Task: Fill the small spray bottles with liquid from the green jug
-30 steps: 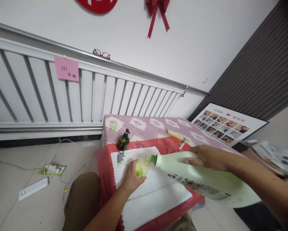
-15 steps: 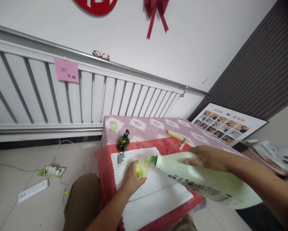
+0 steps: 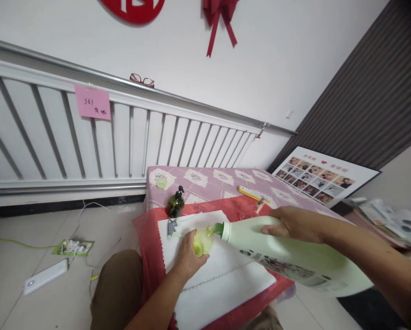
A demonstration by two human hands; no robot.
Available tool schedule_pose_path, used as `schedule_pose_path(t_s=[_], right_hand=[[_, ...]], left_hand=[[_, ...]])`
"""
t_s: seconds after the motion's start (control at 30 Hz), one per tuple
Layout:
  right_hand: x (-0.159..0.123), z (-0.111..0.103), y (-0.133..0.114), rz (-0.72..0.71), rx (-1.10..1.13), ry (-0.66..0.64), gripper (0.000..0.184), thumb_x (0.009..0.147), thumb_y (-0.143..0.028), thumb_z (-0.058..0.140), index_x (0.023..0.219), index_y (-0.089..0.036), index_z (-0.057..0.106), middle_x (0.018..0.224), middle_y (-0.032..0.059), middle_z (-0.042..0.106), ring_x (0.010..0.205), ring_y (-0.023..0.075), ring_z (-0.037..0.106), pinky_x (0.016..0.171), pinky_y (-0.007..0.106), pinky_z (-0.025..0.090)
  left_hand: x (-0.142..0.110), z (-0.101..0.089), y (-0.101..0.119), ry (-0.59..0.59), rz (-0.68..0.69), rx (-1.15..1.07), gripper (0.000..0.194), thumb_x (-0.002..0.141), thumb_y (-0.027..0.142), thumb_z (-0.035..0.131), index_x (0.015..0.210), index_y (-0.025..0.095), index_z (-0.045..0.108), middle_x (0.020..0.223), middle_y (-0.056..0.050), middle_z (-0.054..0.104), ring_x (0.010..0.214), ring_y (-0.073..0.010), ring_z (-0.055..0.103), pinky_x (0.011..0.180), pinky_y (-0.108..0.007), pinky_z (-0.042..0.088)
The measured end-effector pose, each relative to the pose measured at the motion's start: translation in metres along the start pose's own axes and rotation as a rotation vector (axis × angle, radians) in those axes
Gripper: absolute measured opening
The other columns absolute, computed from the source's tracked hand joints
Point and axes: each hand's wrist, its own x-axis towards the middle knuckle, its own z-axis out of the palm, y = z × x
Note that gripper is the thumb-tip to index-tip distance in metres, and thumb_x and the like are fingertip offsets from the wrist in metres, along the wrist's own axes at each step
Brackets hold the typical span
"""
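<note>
My left hand (image 3: 188,256) is closed around a small clear bottle (image 3: 203,242) with yellow-green liquid in it, tilted over the white cloth (image 3: 222,270). With my right hand (image 3: 291,223) I grip the handle of a large pale green detergent jug (image 3: 294,256), tipped to the left. Its green spout (image 3: 218,228) meets the mouth of the small bottle; I cannot tell whether liquid is flowing. Behind my left hand stands a dark green pump bottle (image 3: 175,202) with a black pump. A small grey item (image 3: 172,227) lies on the cloth near it.
The table has a purple patterned cloth (image 3: 219,176) with a red sheet (image 3: 150,238) over it. A pale green cap-like cup (image 3: 161,183) and a yellow-and-white box (image 3: 251,193) lie towards the back. A white radiator (image 3: 123,137) runs behind; a power strip (image 3: 74,247) is on the floor.
The view has shifted very slightly. Both hands, the small bottle and the detergent jug keep nearly the same positions, spout at the bottle's mouth.
</note>
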Motion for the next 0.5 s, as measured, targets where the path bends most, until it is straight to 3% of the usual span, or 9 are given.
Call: schedule_pose_path(t_s=[0.5], right_hand=[[-0.0038, -0.0029, -0.0064, -0.001, -0.035, 0.016, 0.044, 0.083, -0.061, 0.047, 0.084, -0.018, 0.060, 0.091, 0.0130, 0.073, 0.084, 0.0305, 0.069, 0.071, 0.036, 0.049]], left_hand=[[-0.0003, 0.0027, -0.0037, -0.020, -0.021, 0.024, 0.084, 0.065, 0.030, 0.070, 0.140, 0.017, 0.036, 0.143, -0.016, 0.049, 0.135, -0.0306, 0.045, 0.115, -0.044, 0.035]])
